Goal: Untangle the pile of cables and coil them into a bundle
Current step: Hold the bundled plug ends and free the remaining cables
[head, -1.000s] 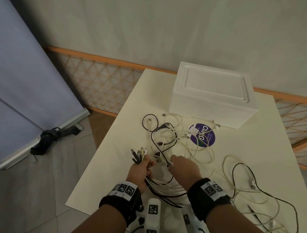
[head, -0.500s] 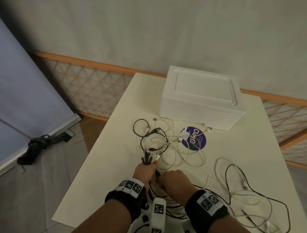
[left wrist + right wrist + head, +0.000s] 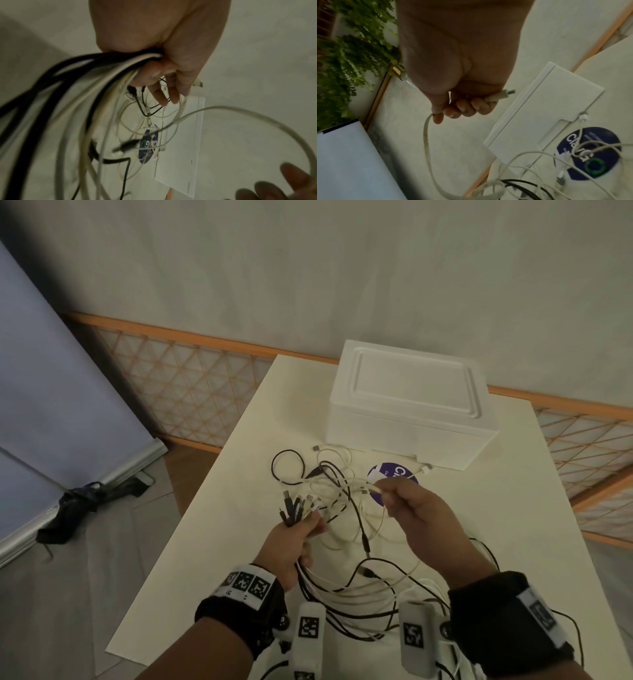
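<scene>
My left hand (image 3: 294, 537) grips a bunch of black and white cables (image 3: 299, 508) just below their plugs, which fan up and to the left; in the left wrist view the bunch of cables (image 3: 109, 67) streams out of the fist (image 3: 161, 56). My right hand (image 3: 407, 508) is raised over the table and holds a white cable (image 3: 426, 138) in its curled fingers, the plug end (image 3: 501, 95) sticking out past them. More tangled cables (image 3: 329, 474) lie on the white table (image 3: 513, 542), and loops (image 3: 359, 594) hang between my wrists.
A white foam box (image 3: 411, 405) stands at the back of the table. A round purple sticker (image 3: 394, 477) lies in front of it under the cables. More loose cable (image 3: 486, 549) trails at the right. An orange lattice rail (image 3: 191, 378) runs behind; the floor lies left.
My right hand has risen from the pile near the left hand and moved up and right, drawing a white cable end with it. The left hand keeps its bunch of plugs.
</scene>
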A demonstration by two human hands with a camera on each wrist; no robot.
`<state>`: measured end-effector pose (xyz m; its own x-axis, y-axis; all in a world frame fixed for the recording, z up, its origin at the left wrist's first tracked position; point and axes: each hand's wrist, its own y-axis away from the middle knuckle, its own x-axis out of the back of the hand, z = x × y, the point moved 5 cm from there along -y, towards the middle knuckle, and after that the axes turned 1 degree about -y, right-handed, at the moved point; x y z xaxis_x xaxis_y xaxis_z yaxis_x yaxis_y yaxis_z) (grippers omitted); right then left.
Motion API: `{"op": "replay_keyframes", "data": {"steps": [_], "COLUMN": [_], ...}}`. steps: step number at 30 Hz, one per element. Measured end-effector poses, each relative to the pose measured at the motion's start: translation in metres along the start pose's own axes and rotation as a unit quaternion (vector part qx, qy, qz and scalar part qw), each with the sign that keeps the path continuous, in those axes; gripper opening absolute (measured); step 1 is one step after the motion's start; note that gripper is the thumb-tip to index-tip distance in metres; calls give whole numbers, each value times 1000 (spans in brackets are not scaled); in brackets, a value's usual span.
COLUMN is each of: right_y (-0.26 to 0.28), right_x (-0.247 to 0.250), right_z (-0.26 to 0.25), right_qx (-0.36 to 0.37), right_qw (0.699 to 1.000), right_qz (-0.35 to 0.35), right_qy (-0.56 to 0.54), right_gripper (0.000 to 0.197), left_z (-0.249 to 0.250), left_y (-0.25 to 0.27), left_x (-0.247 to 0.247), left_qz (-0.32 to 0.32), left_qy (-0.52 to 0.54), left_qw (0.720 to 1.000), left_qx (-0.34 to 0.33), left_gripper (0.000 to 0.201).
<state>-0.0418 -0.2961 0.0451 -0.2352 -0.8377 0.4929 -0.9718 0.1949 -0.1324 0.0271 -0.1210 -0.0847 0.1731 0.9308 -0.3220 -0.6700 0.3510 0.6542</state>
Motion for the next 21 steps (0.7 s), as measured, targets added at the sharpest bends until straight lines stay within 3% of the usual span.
{"op": "replay_keyframes", "data": {"steps": [7, 12, 16, 21], "right_y": [2, 1, 0, -3], "right_x": [-24, -15, 9, 25], "right_z": [4, 5, 9, 5], "right_qx": [-62, -77, -124, -147], "right_qw": [997, 994, 972, 988], "right_qz": [-55, -24, -80, 55], "right_qy": [-13, 68, 181, -8], "right_gripper": [24, 15, 14, 8], "left_z": [13, 18, 23, 15], "left_y": [13, 15, 12, 8], "left_x": [-22, -12, 0, 16], "left_qz": [-68, -38, -14, 30], "left_qy": [47, 1, -6, -89], "left_qw": [997, 998, 998, 995], "left_qx": [-6, -51, -56, -38], "left_gripper": [27, 23, 24, 25]}}
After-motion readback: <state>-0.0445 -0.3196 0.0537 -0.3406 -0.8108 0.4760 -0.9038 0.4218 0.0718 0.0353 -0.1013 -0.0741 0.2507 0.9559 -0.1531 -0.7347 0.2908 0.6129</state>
